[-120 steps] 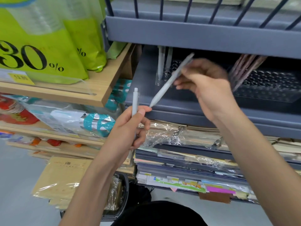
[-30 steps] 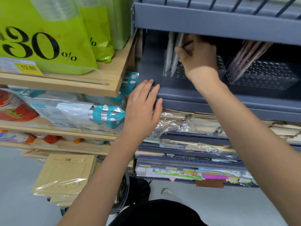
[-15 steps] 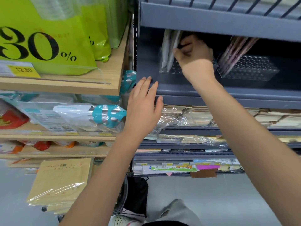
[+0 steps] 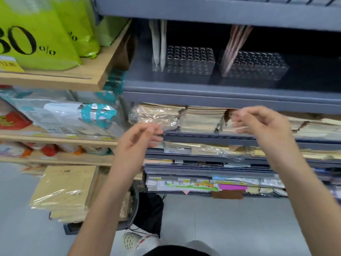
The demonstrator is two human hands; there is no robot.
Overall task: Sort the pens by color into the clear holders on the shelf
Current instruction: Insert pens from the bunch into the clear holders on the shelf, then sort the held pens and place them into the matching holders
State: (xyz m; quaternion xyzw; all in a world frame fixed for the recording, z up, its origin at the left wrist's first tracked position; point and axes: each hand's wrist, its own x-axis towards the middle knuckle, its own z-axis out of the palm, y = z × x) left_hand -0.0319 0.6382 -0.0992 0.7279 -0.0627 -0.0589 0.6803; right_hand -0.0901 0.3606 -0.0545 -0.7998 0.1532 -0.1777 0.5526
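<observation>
In the head view, both hands hang in front of the shelving and hold nothing. The left hand (image 4: 137, 143) has loosely curled, relaxed fingers, and the right hand (image 4: 265, 126) has its fingers spread loosely towards the left; both are blurred. Above them, on the grey shelf (image 4: 221, 86), two clear holders with rows of round holes stand side by side. The left holder (image 4: 188, 60) has white pens (image 4: 159, 43) standing in its left end. The right holder (image 4: 256, 66) has brownish-pink pens (image 4: 237, 40) leaning in its left end. The rest of the holes in both are unfilled. To the left, a wooden shelf (image 4: 60, 78) carries lime-green bags (image 4: 36, 21) printed with a large black "30%". A yellow price tag (image 4: 9, 65) at the shelf's front begins with "12"; the rest is too blurred to read. Under the grey shelf lie stacks of paper goods in plastic wrap (image 4: 201, 118). Lower down is a row of small cards with a magenta slip (image 4: 232, 187), whose print is not legible. A wrapped pack of kraft envelopes (image 4: 64, 191) leans at lower left, its small print unreadable. A white-and-teal package (image 4: 79, 115) sits on the middle wooden shelf.
</observation>
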